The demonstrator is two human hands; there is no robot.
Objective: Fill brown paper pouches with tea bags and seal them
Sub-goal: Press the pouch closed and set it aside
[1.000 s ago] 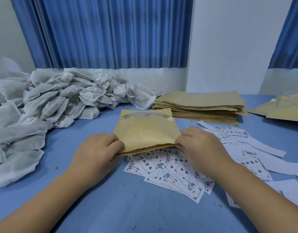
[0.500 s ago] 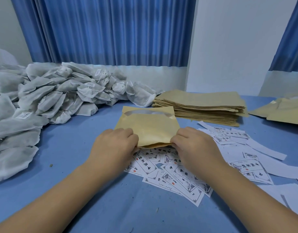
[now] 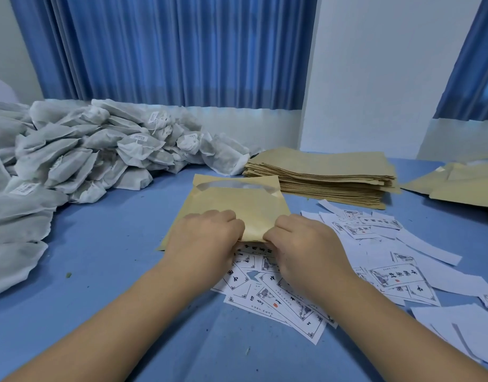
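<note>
A brown paper pouch [image 3: 237, 204] with a clear window near its far end lies in the middle of the blue table. My left hand [image 3: 204, 238] and my right hand [image 3: 300, 244] sit side by side at its near edge, fingers curled and pinching that edge. A big heap of white tea bags [image 3: 80, 161] fills the left side. A stack of flat brown pouches [image 3: 328, 175] stands behind the held pouch, to the right.
Printed paper labels [image 3: 278, 293] are scattered under and right of my hands, with blank white slips [image 3: 444, 271] further right. More brown pouches [image 3: 457, 183] lie at the far right. Blue curtains and a white wall close off the back of the blue table [image 3: 113, 257].
Both hands slid inward along the pouch's near edge, from its corners to nearly touching at the middle. The pouch now lies lower and flatter on the table.
</note>
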